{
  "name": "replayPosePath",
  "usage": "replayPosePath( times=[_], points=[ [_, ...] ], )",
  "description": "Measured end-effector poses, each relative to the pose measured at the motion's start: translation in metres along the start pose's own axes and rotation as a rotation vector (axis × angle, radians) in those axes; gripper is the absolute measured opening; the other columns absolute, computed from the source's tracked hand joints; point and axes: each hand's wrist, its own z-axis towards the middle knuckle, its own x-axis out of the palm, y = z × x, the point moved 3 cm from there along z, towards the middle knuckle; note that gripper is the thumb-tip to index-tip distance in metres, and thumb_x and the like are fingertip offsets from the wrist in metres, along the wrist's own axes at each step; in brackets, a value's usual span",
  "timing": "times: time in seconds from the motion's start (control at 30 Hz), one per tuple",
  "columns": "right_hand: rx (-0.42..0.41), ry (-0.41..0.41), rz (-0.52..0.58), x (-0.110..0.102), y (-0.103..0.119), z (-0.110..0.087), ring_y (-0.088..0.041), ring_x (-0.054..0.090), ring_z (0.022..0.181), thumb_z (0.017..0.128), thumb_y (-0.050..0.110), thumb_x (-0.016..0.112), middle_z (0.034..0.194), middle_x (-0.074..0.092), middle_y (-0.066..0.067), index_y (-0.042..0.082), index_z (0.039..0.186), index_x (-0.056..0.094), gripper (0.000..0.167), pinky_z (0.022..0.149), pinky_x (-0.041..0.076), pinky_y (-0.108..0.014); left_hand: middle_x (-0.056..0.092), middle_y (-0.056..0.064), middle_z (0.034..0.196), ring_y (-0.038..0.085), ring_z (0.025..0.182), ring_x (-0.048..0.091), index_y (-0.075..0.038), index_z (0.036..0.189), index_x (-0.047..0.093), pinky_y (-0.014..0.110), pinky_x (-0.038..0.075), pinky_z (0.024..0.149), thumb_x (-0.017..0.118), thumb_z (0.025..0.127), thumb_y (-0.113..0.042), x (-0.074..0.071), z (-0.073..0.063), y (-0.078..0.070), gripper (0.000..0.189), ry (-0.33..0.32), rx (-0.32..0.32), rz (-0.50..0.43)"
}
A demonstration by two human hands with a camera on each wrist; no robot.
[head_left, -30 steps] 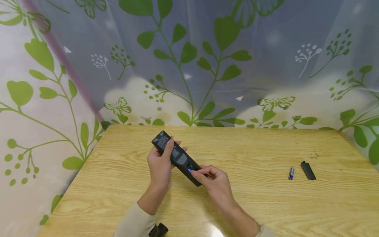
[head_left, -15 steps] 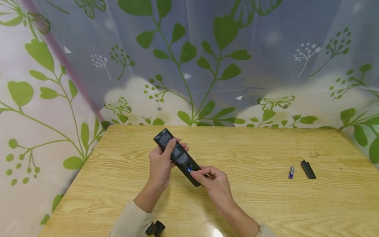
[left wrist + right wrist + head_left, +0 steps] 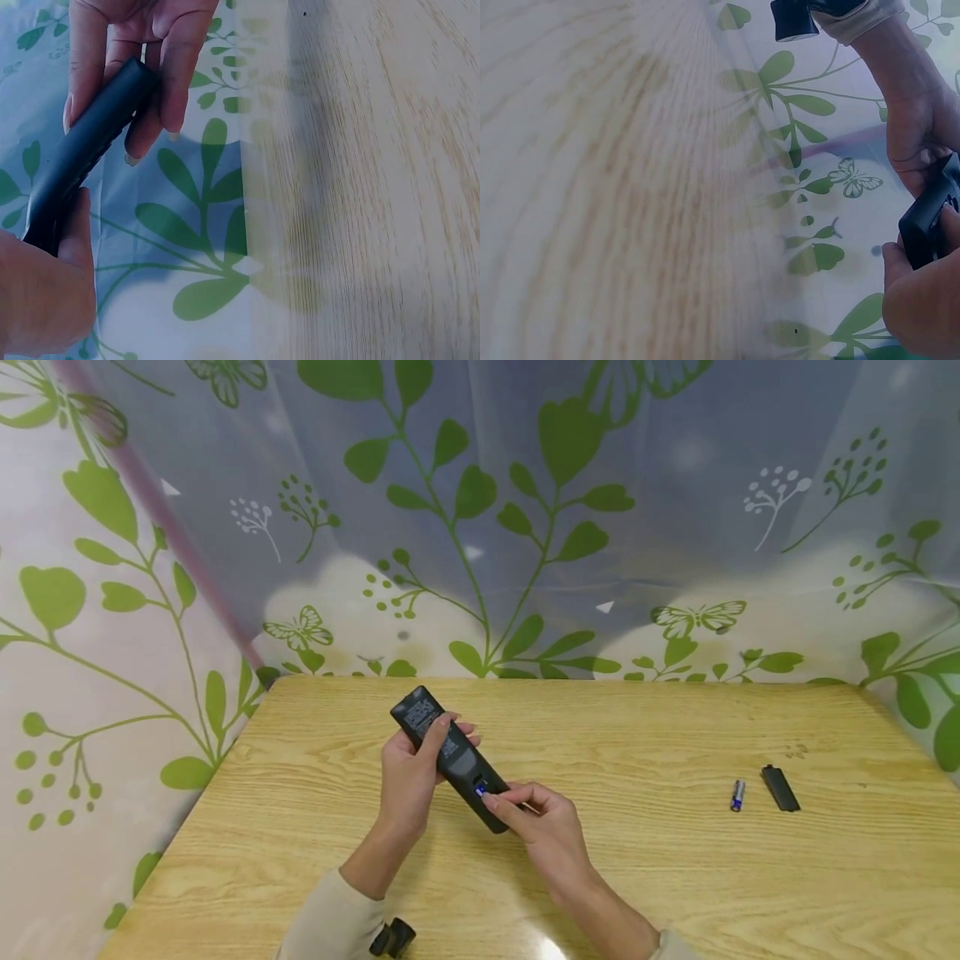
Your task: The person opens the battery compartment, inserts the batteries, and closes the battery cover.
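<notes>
A black remote control [image 3: 457, 752] is held tilted above the table, its back with printed labels facing up and its battery compartment open. My left hand [image 3: 408, 777] grips the upper half, thumb across the back and fingers round the far side. At the compartment, my right hand [image 3: 543, 822] holds a blue battery [image 3: 481, 790] at its thumb tip, its fingers by the remote's lower edge. Most of that battery is hidden. In the left wrist view the remote [image 3: 90, 142] appears side-on between both hands; the right wrist view shows only part of the remote [image 3: 926, 217].
On the wooden table [image 3: 637, 877], to the right, lie a second blue-and-silver battery [image 3: 738, 796] and the black battery cover [image 3: 781, 788]. A black wrist device [image 3: 393, 937] sits at the left sleeve. A leaf-patterned curtain [image 3: 675, 527] hangs behind the table's back edge.
The left hand and the remote's upper end have shifted slightly right. The right thumb stays at the battery in the compartment. The loose battery and cover lie where they were.
</notes>
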Motion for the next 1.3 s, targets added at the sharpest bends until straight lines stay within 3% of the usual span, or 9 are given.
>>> replayPosePath(
  times=[0.53, 0.83, 1.07, 1.3],
  points=[
    [0.001, 0.005, -0.024, -0.003, -0.002, -0.001, -0.025, 0.061, 0.096, 0.079, 0.024, 0.080, 0.112, 0.060, -0.014, 0.000, 0.090, 0.067, 0.030, 0.082, 0.053, -0.031, 0.065, 0.024, 0.103, 0.032, 0.092, 0.068, 0.008, 0.117, 0.055, 0.041, 0.055, 0.081, 0.055, 0.099, -0.022, 0.000, -0.001, 0.001, 0.035, -0.007, 0.021, 0.009],
    [-0.018, -0.018, -0.058, -0.010, 0.007, -0.001, -0.022, 0.061, 0.105, 0.081, 0.021, 0.078, 0.113, 0.066, -0.010, 0.001, 0.090, 0.064, 0.026, 0.094, 0.047, -0.034, 0.066, 0.024, 0.101, 0.031, 0.089, 0.069, 0.008, 0.116, 0.054, 0.040, 0.056, 0.080, 0.057, 0.098, -0.023, -0.001, -0.001, 0.001, 0.036, -0.029, 0.014, 0.011],
    [-0.033, -0.007, -0.093, -0.022, 0.018, 0.004, -0.020, 0.061, 0.104, 0.084, 0.018, 0.075, 0.114, 0.065, -0.012, 0.001, 0.097, 0.065, 0.023, 0.095, 0.048, -0.032, 0.067, 0.022, 0.101, 0.030, 0.089, 0.069, 0.006, 0.116, 0.055, 0.040, 0.056, 0.080, 0.057, 0.098, -0.022, -0.003, -0.001, 0.001, 0.034, -0.043, 0.003, 0.024],
    [-0.036, 0.010, -0.108, -0.054, 0.027, 0.010, -0.025, 0.059, 0.107, 0.089, 0.016, 0.070, 0.120, 0.060, -0.014, -0.004, 0.107, 0.060, 0.029, 0.094, 0.050, -0.030, 0.066, 0.023, 0.101, 0.030, 0.089, 0.069, 0.006, 0.116, 0.054, 0.041, 0.056, 0.080, 0.058, 0.098, -0.023, -0.006, 0.000, 0.002, 0.035, -0.047, -0.004, 0.024]
  ],
)
